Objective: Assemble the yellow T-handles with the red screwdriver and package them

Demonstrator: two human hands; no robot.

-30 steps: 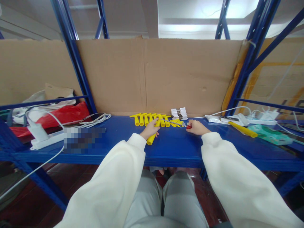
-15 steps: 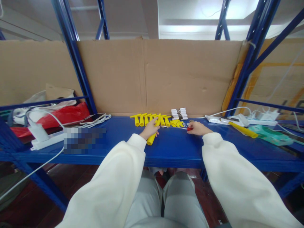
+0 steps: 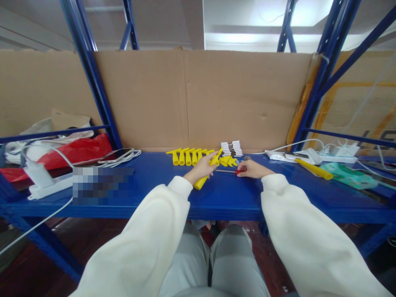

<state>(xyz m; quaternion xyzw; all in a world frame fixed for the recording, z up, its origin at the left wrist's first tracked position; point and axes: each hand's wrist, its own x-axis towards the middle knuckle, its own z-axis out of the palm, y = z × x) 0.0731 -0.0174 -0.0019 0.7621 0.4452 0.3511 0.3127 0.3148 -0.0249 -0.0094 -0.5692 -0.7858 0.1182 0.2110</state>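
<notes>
My left hand (image 3: 204, 168) is wrapped round a yellow tapered plastic tube (image 3: 201, 183), tilted so its wide end faces me and its narrow end points up to the right. My right hand (image 3: 252, 169) grips the red handle of a screwdriver (image 3: 225, 171). Its thin shaft runs left to the tube at my left hand; whether the tip touches is too small to tell. Behind my left hand stand several similar yellow tubes (image 3: 181, 159) in a row. Small flat yellow pieces (image 3: 228, 161) lie between my hands, with small metal bits (image 3: 239, 163) beside them.
A stack of white pieces (image 3: 232, 148) sits against the cardboard wall (image 3: 241, 95). Another yellow tube (image 3: 314, 169) and a green plastic packet (image 3: 348, 176) lie right. A phone (image 3: 116, 156), cables and a white power strip (image 3: 46, 186) lie left on the blue shelf (image 3: 229, 198).
My right hand and the screwdriver have come left, nearer my left hand. The held tube now leans more to the right at its narrow end. The view has shifted slightly.
</notes>
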